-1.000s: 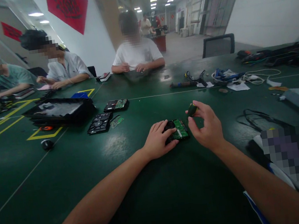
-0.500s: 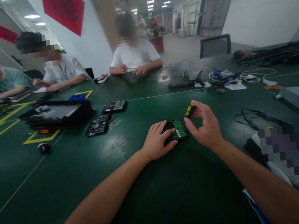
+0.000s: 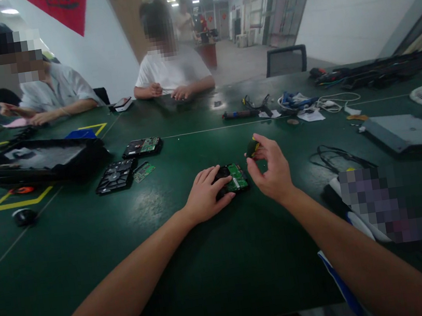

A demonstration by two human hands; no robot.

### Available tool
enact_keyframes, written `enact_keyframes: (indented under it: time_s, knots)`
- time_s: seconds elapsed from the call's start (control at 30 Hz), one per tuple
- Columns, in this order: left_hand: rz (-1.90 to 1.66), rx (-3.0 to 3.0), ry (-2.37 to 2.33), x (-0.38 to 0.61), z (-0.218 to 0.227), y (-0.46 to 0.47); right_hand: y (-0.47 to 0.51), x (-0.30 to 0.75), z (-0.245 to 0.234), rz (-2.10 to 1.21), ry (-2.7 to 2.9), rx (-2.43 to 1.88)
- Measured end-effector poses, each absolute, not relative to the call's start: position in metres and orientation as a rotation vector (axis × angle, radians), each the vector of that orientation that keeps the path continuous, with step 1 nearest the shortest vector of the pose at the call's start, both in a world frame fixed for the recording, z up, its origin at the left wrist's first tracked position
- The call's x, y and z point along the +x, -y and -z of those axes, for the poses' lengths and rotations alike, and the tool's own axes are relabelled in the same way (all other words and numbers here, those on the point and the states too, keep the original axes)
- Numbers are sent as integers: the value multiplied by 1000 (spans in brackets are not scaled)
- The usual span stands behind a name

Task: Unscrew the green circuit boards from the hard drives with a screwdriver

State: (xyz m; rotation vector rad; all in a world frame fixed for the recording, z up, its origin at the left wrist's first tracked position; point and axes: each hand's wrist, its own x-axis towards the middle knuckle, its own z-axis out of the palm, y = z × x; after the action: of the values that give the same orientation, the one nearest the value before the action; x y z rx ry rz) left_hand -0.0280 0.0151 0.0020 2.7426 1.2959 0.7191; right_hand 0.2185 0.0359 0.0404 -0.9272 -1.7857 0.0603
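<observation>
A hard drive with a green circuit board lies on the green table in front of me. My left hand is over its left part, fingers across the top and thumb along the near edge, holding it against the table. Above and just right of the drive, my right hand pinches a short black-and-yellow screwdriver by its handle, between thumb and fingers. The handle is tilted, and I cannot make out its tip. Left of my hands lie a second hard drive, a black drive casing and a loose circuit board.
A black tray stands at the left, near a black mouse-like object. On the right are a grey metal box, black cables and a partly blurred-out item. Co-workers sit across the table.
The whole view has shifted, so things appear further left. The screwdriver's handle has turned in my right hand, showing less yellow. My left hand stays on the hard drive.
</observation>
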Motion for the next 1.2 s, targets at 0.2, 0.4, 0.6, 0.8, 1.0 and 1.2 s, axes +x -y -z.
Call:
enact_keyframes:
  time_s: [0.2, 0.4, 0.6, 0.8, 1.0, 1.2]
  knots:
    - [-725, 2729, -1294, -29, 0, -16, -37, 218, -38, -79, 1734, -965]
    - [-701, 2747, -1313, -28, -1, -16, -37, 218, -38, -81, 1738, -938]
    - [-706, 2740, -1306, -27, -2, -15, -37, 216, -35, -152, 1744, -912]
    - [-709, 2741, -1298, -28, -2, -16, -37, 217, -34, -86, 1723, -933]
    - [-714, 2732, -1309, -28, -2, -15, -34, 216, -37, -122, 1746, -915]
    - [-718, 2738, -1302, -28, -2, -16, -35, 216, -36, -31, 1731, -917]
